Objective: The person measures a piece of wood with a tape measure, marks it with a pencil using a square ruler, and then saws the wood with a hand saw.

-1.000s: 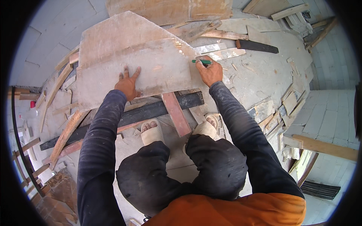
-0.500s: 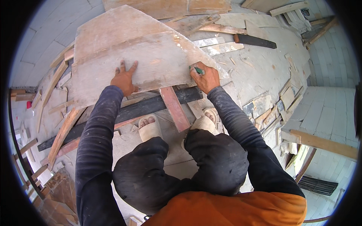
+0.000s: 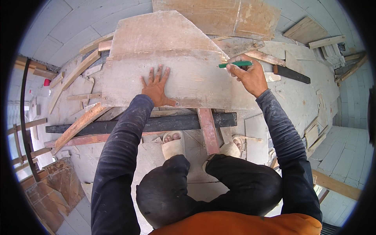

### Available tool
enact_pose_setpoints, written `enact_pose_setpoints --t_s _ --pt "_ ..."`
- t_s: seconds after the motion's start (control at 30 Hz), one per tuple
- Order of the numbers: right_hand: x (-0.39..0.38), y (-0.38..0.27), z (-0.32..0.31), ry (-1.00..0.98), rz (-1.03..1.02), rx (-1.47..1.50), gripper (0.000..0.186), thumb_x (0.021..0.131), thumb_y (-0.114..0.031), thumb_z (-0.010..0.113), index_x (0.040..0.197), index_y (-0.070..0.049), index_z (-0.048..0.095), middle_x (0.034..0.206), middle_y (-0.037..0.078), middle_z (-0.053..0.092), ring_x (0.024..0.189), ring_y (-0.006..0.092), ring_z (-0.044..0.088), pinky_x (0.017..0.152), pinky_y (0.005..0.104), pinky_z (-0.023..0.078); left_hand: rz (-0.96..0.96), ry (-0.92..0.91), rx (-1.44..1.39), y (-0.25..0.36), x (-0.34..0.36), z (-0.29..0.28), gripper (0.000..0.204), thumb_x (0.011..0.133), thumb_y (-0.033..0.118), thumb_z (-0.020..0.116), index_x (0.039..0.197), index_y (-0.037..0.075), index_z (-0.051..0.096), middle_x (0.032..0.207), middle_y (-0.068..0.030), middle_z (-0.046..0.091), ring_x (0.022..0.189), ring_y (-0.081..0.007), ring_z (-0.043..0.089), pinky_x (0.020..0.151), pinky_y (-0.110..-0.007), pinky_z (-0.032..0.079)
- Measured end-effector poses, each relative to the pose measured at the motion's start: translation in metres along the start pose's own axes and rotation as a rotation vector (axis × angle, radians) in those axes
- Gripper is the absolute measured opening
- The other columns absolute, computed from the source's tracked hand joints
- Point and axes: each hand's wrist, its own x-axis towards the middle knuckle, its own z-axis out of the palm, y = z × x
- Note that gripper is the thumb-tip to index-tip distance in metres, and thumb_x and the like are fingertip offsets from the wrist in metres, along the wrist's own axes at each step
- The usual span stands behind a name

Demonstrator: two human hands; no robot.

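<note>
A pale, dusty plywood sheet [image 3: 188, 80] with a slanted right edge lies in front of me. My left hand [image 3: 157, 88] rests flat on it near its near edge, fingers spread. My right hand [image 3: 250, 76] is closed around a green carpenter's pencil [image 3: 237, 64], held over the right side of the sheet. The pencil's tip points left and looks raised off the wood. Beneath the sheet's near edge, a reddish board [image 3: 207, 131] sticks out toward my feet, lying across a long black beam [image 3: 168, 123].
Another plywood panel [image 3: 217, 17] lies beyond the sheet. A black timber piece [image 3: 291, 74] is on the floor to the right. Loose planks [image 3: 74, 76] lie at the left, with a slanted board [image 3: 78, 127] nearer. My sandalled feet [image 3: 173, 145] stand just short of the beam.
My right hand has lifted from the sheet's near right edge and moved farther away, with the pencil now turned sideways. My left hand stays flat on the sheet. The whole view has shifted.
</note>
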Motion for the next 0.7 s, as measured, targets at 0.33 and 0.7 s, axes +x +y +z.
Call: enact_pose_setpoints --t_s 0.33,0.7 --pt "0.219 -0.113 0.2 -0.424 -0.459 -0.114 0.036 0.095 -0.04 0.071 0.105 -0.007 0.081 0.097 0.014 0.079 0.091 0.0257 0.072 0.084 0.0369 0.054 0.16 0.103 -0.241 -0.028 -0.003 0.028 0.15 0.061 0.076 0.084 0.171 0.02 -0.001 0.176 -0.0205 -0.005 0.16 -0.049 -0.012 0.117 -0.08 -0.008" --pt "0.275 -0.159 0.372 -0.56 -0.512 0.028 0.037 0.092 -0.042 0.072 0.107 -0.009 0.082 0.105 0.017 0.079 0.097 0.0327 0.074 0.089 0.041 0.056 0.146 0.142 -0.341 -0.032 -0.003 0.024 0.148 0.057 0.071 0.087 0.171 0.028 0.003 0.178 -0.01 0.004 0.163 -0.0407 -0.001 0.121 -0.078 -0.005"
